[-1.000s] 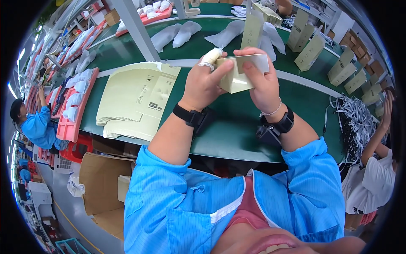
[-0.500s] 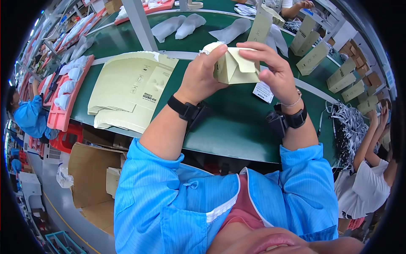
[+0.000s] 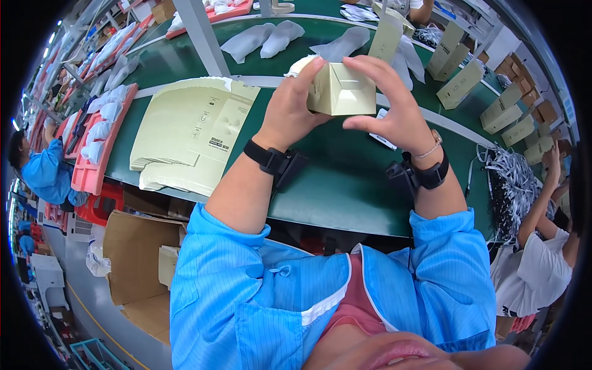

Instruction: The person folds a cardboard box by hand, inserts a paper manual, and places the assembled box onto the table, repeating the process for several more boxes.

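Note:
A pale yellow-green folding carton is raised above the green table, its near end closed with flaps folded flat. My left hand grips it from the left, thumb along the upper edge. A whitish ragged edge shows beside that thumb; I cannot make out what it belongs to. My right hand is spread around the carton's right side. Its fingertips are at the upper right edge, the thumb is below, and a gap shows between palm and carton. Behind the right wrist lies a small white printed piece, partly hidden.
A stack of flattened cartons lies left on the table. White pouches lie beyond a metal post. Standing cartons and bundled cables are at right. A brown box stands lower left. Co-workers sit on both sides.
The carton's raised end flap is now folded in and the end lies flat. My right fingers have moved off the end and spread apart; my left hand keeps its grip.

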The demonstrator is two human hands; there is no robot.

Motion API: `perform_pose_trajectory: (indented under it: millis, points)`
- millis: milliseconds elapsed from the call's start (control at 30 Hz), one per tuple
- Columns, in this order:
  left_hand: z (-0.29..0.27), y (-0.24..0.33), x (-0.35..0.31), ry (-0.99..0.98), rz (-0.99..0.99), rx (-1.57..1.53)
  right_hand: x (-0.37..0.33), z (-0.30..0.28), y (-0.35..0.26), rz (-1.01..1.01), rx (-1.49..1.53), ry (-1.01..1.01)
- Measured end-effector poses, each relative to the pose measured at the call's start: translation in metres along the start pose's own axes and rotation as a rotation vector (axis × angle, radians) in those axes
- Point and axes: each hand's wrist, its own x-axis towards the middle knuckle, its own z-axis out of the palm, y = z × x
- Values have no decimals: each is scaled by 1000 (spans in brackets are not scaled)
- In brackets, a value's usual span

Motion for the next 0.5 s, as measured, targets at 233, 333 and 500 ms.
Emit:
perform_pose_trajectory:
  millis: [233, 333, 500]
  points:
    - [-7, -12, 5, 81, -1024, -1375, -9, -5, 12, -230, -148, -84]
    - [-4, -18, 3, -15, -996, -1024, -21, -10, 31, -120, -157, -345]
    - [-2, -21, 2, -2, -929, -756, -51, -14, 67, 440, -294, -652]
